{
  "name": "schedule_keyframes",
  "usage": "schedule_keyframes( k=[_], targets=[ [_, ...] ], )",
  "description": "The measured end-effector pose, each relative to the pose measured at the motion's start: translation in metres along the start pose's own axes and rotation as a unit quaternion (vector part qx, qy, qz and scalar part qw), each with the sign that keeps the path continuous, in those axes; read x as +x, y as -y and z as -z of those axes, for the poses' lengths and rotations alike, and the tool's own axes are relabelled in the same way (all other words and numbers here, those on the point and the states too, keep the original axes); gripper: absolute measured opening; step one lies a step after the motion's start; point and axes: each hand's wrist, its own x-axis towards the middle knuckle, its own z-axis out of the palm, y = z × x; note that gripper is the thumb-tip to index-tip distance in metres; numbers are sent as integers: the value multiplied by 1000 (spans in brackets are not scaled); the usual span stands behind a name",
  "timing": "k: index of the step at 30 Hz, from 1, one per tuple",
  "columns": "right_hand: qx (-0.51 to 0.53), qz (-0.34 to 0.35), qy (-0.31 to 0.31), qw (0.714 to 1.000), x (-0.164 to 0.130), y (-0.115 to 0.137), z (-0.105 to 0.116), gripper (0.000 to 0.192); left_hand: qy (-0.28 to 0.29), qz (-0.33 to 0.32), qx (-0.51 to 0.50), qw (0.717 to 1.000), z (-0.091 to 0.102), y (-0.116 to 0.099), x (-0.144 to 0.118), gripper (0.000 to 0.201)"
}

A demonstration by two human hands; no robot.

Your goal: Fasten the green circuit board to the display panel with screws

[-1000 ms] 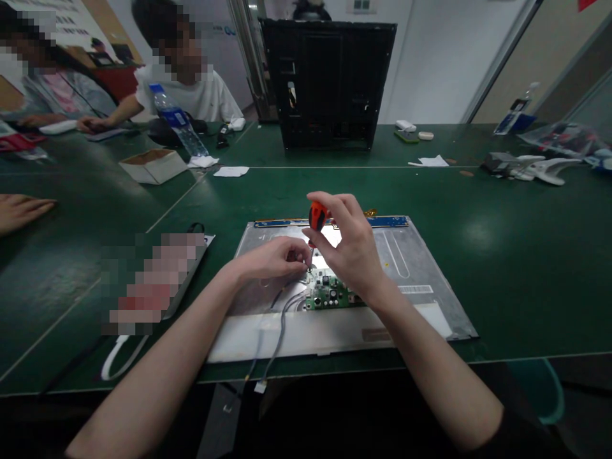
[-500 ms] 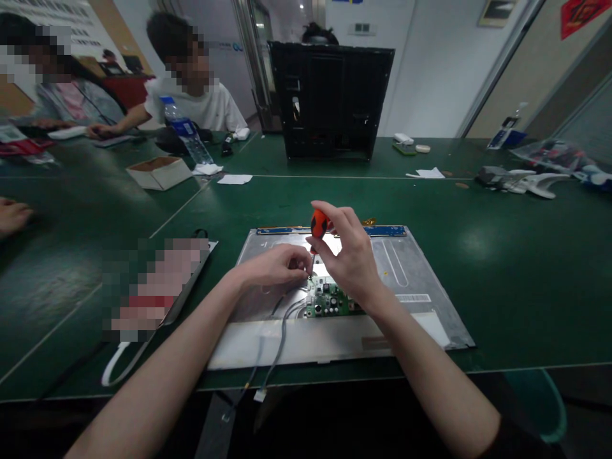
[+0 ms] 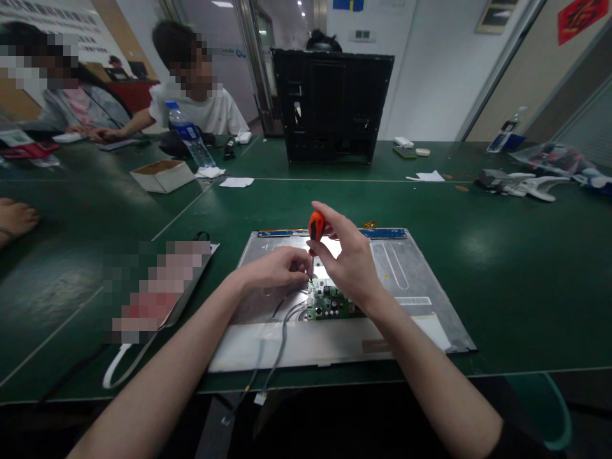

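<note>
A flat metal display panel (image 3: 411,268) lies face down on the green table, with a small green circuit board (image 3: 329,305) on its back. My right hand (image 3: 349,261) grips an orange-handled screwdriver (image 3: 316,226) held upright, its tip on the board's left corner. My left hand (image 3: 275,268) pinches at the screwdriver's tip beside the board; what its fingertips hold I cannot tell. Grey cables (image 3: 280,331) run from the board over the panel's near edge.
A black monitor housing (image 3: 332,105) stands upright at the back. A cardboard box (image 3: 162,175) and a water bottle (image 3: 189,137) sit back left, where two other people sit. White plastic parts (image 3: 526,183) lie far right. Another person's hand (image 3: 16,217) rests at the left edge.
The view has tilted slightly, shifting everything a little lower in frame. My hands and the screwdriver stay at the same spot on the board.
</note>
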Motion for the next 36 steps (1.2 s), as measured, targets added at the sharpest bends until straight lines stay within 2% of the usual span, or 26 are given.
schedule_keyframes(
  k=[4, 11, 18, 22, 27, 33, 36],
  targets=[
    [20, -21, 2, 1000, -1, 0, -3, 56, -5, 3, 0, 1000, 0, -1, -1, 15],
    [8, -3, -11, 1000, -1, 0, -2, 44, -12, 7, 14, 1000, 0, 0, -1, 16],
    [1, -2, 3, 1000, -2, 3, -1, 58, -8, -4, 2, 1000, 0, 2, 0, 17],
    [7, 13, -1, 1000, -1, 5, 1, 51, -15, 4, 10, 1000, 0, 0, -1, 16],
    [7, -15, -34, 999, -1, 5, 1, 41, -3, -2, 9, 1000, 1, -1, -1, 13],
    [6, 14, -3, 1000, 0, 5, 0, 52, 2, -6, -3, 1000, 0, 3, 0, 15],
    [-2, 6, -18, 1000, -1, 5, 0, 50, -6, -9, 3, 1000, -1, 4, 0, 15]
  ],
)
